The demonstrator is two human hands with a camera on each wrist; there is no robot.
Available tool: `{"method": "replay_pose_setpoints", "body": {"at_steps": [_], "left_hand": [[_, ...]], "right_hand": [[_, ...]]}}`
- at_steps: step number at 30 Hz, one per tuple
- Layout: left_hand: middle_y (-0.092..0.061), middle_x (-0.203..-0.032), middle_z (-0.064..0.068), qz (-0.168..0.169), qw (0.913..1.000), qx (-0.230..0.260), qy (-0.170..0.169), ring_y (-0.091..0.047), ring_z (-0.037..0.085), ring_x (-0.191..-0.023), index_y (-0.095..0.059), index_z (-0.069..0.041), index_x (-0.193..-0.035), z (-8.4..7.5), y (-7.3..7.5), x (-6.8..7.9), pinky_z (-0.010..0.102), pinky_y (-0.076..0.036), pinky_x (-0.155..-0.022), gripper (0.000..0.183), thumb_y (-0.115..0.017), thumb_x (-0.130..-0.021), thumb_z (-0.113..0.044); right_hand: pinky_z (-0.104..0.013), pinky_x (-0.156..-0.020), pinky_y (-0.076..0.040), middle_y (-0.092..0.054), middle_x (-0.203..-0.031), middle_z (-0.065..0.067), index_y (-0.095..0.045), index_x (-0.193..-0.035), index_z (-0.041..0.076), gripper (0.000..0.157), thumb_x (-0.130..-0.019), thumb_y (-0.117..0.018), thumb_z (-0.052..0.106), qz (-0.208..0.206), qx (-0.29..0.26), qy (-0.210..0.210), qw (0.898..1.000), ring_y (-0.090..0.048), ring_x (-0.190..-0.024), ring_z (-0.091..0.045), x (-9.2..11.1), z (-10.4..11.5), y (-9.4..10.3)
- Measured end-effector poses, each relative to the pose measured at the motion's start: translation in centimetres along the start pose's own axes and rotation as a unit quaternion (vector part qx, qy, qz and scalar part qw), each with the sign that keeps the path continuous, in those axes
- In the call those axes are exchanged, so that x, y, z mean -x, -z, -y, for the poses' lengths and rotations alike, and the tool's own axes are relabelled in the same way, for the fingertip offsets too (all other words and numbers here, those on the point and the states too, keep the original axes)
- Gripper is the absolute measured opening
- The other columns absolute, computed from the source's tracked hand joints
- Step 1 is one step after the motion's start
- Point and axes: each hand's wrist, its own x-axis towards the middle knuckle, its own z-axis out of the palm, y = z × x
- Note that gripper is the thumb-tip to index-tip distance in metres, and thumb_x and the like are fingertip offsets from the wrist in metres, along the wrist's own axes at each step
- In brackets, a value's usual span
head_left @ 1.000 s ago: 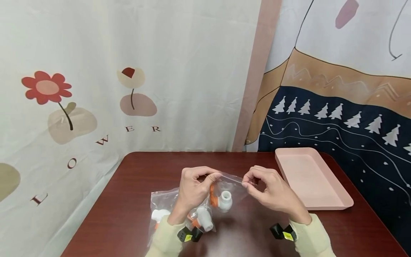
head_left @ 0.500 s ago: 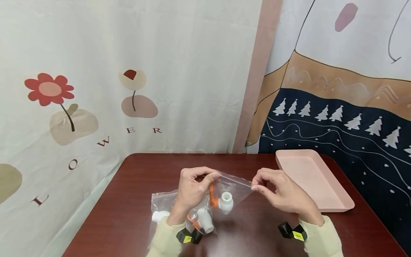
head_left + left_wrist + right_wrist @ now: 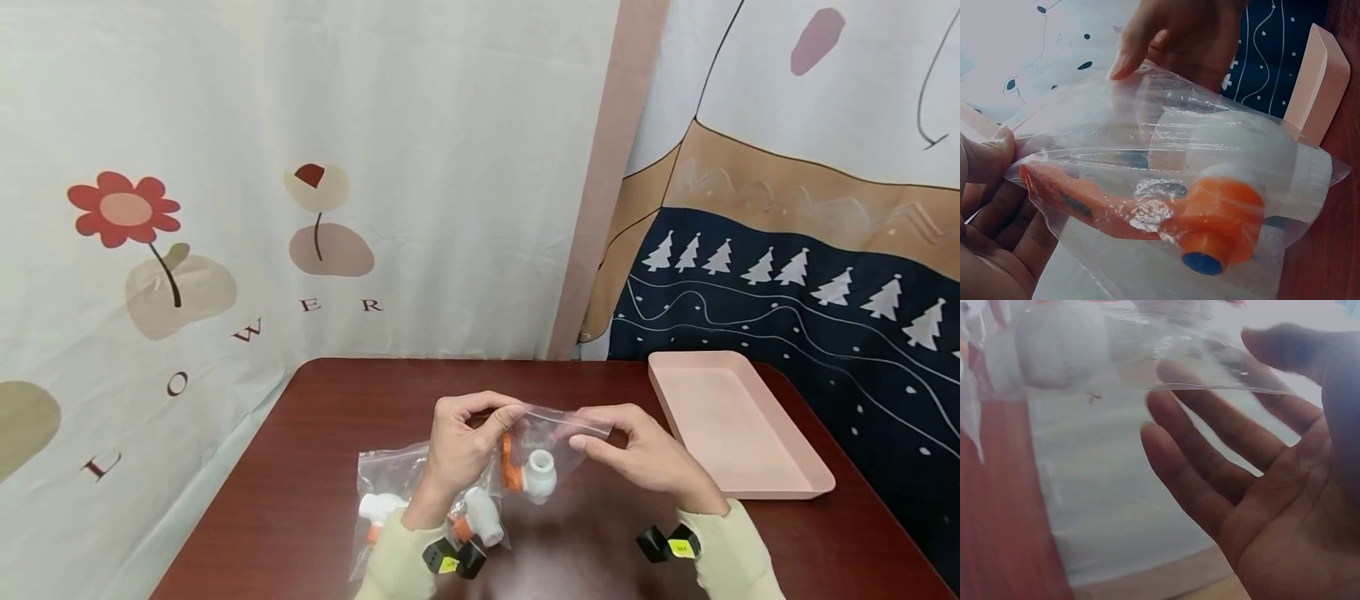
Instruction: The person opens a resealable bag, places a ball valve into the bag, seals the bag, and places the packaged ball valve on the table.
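Note:
My left hand [image 3: 465,446] pinches the top corner of a clear zip bag [image 3: 557,418] between thumb and fingers. Inside the bag hangs a white plastic ball valve [image 3: 539,477], whose orange handle [image 3: 1225,215] with a blue-ended stub shows in the left wrist view. At the bag's other top corner is my right hand [image 3: 648,457], its thumb on the near side and its fingers behind the film. The right wrist view shows those fingers spread and loosely extended, the thumb standing apart from them.
On the table left of and below my left hand lie more clear bags, holding a white valve [image 3: 381,506] and a greyish valve [image 3: 482,517] with orange parts. A shallow pink tray [image 3: 738,417] stands at the back right. Printed curtains hang behind the table [image 3: 337,400].
My right hand slid out along the bag's top edge to the right, pulling it taut, then released its pinch and came back left with fingers behind the film. The left hand kept its pinch.

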Motion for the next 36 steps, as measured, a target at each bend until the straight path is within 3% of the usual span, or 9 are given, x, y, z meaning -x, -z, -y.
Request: {"method": "replay_pose_setpoints", "body": {"at_steps": [3, 8, 13, 17, 20, 26, 32, 36], "left_hand": [[-0.074, -0.077, 0.019, -0.003, 0.9997, 0.017, 0.019, -0.064, 0.003, -0.064, -0.079, -0.001, -0.093, 0.1, 0.0, 0.0, 0.017, -0.049, -0.053, 0.006, -0.075, -0.092, -0.006], [-0.073, -0.082, 0.026, 0.017, 0.9957, 0.045, 0.079, -0.071, 0.007, -0.069, -0.075, 0.002, -0.101, 0.6, -0.1, -0.1, 0.025, -0.057, -0.057, 0.012, -0.071, -0.096, -0.008], [-0.073, -0.09, 0.016, 0.097, 0.9817, 0.038, 0.159, -0.071, 0.006, -0.076, -0.07, 0.001, -0.109, 1.5, -0.2, -0.2, 0.028, -0.062, -0.071, 0.018, -0.07, -0.098, -0.012], [-0.073, -0.089, 0.012, 0.163, 0.9696, 0.004, 0.182, -0.069, 0.006, -0.076, -0.071, -0.002, -0.105, 1.8, -0.2, 0.1, 0.024, -0.06, -0.072, 0.017, -0.074, -0.094, -0.015], [-0.074, -0.09, 0.011, 0.18, 0.9644, -0.025, 0.192, -0.067, 0.005, -0.075, -0.073, -0.006, -0.104, 2.1, -0.4, 0.3, 0.02, -0.057, -0.069, 0.018, -0.077, -0.093, -0.019], [-0.078, -0.093, 0.014, 0.148, 0.9587, -0.033, 0.24, -0.07, 0.007, -0.074, -0.073, -0.002, -0.101, 2.6, -1.3, 0.4, 0.023, -0.059, -0.066, 0.018, -0.076, -0.093, -0.018], [-0.077, -0.087, 0.015, 0.099, 0.9441, 0.032, 0.313, -0.072, 0.016, -0.068, -0.069, 0.005, -0.107, 4.1, -1.8, 1.5, 0.036, -0.064, -0.069, 0.022, -0.075, -0.093, -0.011], [-0.076, -0.089, 0.015, 0.076, 0.933, 0.06, 0.346, -0.072, 0.017, -0.068, -0.064, 0.008, -0.111, 5.2, -2.0, 2.7, 0.041, -0.065, -0.07, 0.026, -0.073, -0.095, -0.01]], "right_hand": [[-0.027, -0.088, -0.059, -0.077, -0.115, -0.001, -0.076, -0.12, 0.017, 0.024, -0.103, -0.06, 0.01, -0.006, -0.029, 0.002, 1.0, -0.07, -0.108, -0.011, -0.4, -0.5, -0.5], [-0.033, -0.079, -0.064, -0.076, -0.107, -0.01, -0.074, -0.115, 0.006, 0.02, -0.105, -0.057, 0.01, -0.045, -0.08, -0.03, 0.995, -0.075, -0.094, -0.013, -0.5, -0.6, -0.6], [-0.04, -0.072, -0.065, -0.075, -0.111, -0.016, -0.067, -0.123, -0.003, 0.028, -0.106, -0.056, 0.018, -0.067, -0.133, -0.102, 0.984, -0.078, -0.088, -0.02, -0.5, -0.5, -0.1], [-0.04, -0.069, -0.065, -0.075, -0.11, -0.018, -0.064, -0.127, -0.005, 0.035, -0.106, -0.058, 0.022, -0.086, -0.133, -0.158, 0.975, -0.077, -0.081, -0.02, -0.5, -0.6, 0.4], [-0.04, -0.068, -0.065, -0.075, -0.108, -0.02, -0.063, -0.128, -0.005, 0.038, -0.106, -0.058, 0.025, -0.094, -0.131, -0.193, 0.968, -0.077, -0.082, -0.019, -0.5, -0.8, 0.7], [-0.043, -0.07, -0.064, -0.077, -0.107, -0.022, -0.059, -0.131, -0.008, 0.045, -0.107, -0.056, 0.03, -0.07, -0.155, -0.238, 0.956, -0.079, -0.087, -0.025, -0.7, -1.5, 1.1], [-0.046, -0.069, -0.063, -0.078, -0.101, -0.02, -0.05, -0.141, -0.01, 0.053, -0.106, -0.057, 0.03, -0.048, -0.196, -0.272, 0.941, -0.079, -0.085, -0.028, -0.6, -3.5, 0.6], [-0.046, -0.067, -0.064, -0.073, -0.095, -0.014, -0.055, -0.137, -0.01, 0.048, -0.107, -0.057, 0.028, -0.044, -0.197, -0.292, 0.935, -0.077, -0.079, -0.027, -0.5, -4.9, -0.2]]}}
